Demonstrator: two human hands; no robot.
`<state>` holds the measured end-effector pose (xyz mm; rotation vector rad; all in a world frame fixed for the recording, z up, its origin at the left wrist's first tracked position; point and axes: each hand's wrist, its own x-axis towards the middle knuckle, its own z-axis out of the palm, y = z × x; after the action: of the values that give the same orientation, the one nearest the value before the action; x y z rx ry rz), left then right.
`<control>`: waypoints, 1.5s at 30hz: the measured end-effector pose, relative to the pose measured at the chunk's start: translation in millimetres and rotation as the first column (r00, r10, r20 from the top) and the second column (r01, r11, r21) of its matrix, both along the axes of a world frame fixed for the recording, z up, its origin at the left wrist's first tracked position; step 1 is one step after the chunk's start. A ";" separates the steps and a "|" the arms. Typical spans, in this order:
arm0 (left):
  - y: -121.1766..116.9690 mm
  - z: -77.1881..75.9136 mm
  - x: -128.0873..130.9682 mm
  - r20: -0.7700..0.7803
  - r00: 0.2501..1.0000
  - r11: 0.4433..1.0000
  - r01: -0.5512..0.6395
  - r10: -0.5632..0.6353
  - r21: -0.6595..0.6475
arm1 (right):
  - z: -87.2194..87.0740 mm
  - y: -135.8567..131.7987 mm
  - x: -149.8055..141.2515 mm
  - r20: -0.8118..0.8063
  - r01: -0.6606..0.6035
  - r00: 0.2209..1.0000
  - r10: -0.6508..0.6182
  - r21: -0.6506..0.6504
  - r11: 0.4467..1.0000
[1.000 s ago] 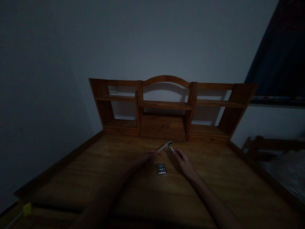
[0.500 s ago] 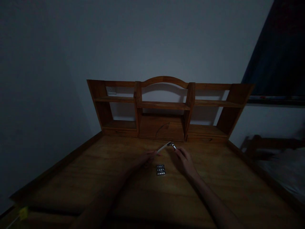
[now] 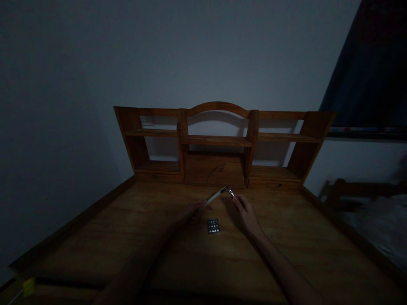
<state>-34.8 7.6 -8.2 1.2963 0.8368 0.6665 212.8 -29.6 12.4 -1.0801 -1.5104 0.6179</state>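
My left hand [image 3: 195, 211] is closed around the lower end of a slim white stick [image 3: 215, 196] with a dark patch near its tip. It slants up to the right. Between the fingers of my right hand [image 3: 248, 214] is a small shiny metal tool [image 3: 231, 192], its exact kind too dim to make out. The tool's upper end is close to the stick's tip; whether they touch I cannot tell. Below and between the hands, a small dark case [image 3: 213, 226] with rows of pale, pointed pieces lies on the wooden desk [image 3: 178, 258].
A wooden shelf unit [image 3: 216, 140] with an arched top stands along the desk's back. Raised wooden edges [image 3: 343, 222] border the sides. A yellow tag [image 3: 29, 286] is at the lower left, and a dark curtain [image 3: 365, 76] hangs at the right.
The stick's tip has shifted slightly left and its dark patch shows more plainly. The metal tool stays nearly in place. The whole view has slid a little.
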 end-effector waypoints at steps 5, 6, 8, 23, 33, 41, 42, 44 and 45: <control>0.1 -0.1 0.4 0.014 1.000 1.000 0.004 -0.005 0.028 | -4.9 3.2 -0.1 0.012 0.001 1.000 -0.001 -0.005 1.000; 0.2 -0.1 0.4 0.012 1.000 1.000 0.009 -0.009 0.026 | -5.4 3.5 -0.2 0.011 0.004 1.000 -0.004 -0.007 1.000; -0.1 0.2 0.3 0.010 1.000 1.000 0.013 -0.013 0.017 | -5.3 3.4 -0.7 0.008 0.014 1.000 -0.014 -0.006 1.000; -5.4 6.8 1.4 -0.004 1.000 1.000 0.010 -0.010 0.015 | -0.5 1.3 -0.9 -0.005 -0.001 1.000 0.001 0.018 1.000; -5.3 9.0 2.5 -0.007 1.000 1.000 0.012 -0.012 0.007 | -5.5 4.4 0.3 0.005 0.000 1.000 -0.001 0.018 1.000; -3.0 5.7 2.0 -0.056 0.998 0.999 -0.003 0.006 0.053 | -5.0 2.6 -1.0 0.066 -0.010 0.998 0.008 0.029 1.000; -3.0 5.6 2.2 -0.054 0.998 0.998 -0.004 0.007 0.056 | -4.6 2.5 -0.9 0.076 -0.020 0.997 0.017 0.034 0.999; -3.3 5.7 2.5 -0.044 0.999 0.998 -0.004 0.007 0.065 | -4.1 2.1 -0.8 0.092 -0.034 0.995 0.030 0.042 0.999; -3.6 6.0 2.6 -0.038 0.999 0.998 0.000 0.003 0.065 | -3.9 1.9 -0.8 0.098 -0.037 0.995 0.033 0.043 0.998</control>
<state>-32.2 4.0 -2.2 1.3706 0.8532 0.6770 212.0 -27.7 8.5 -1.0641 -1.6225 0.5595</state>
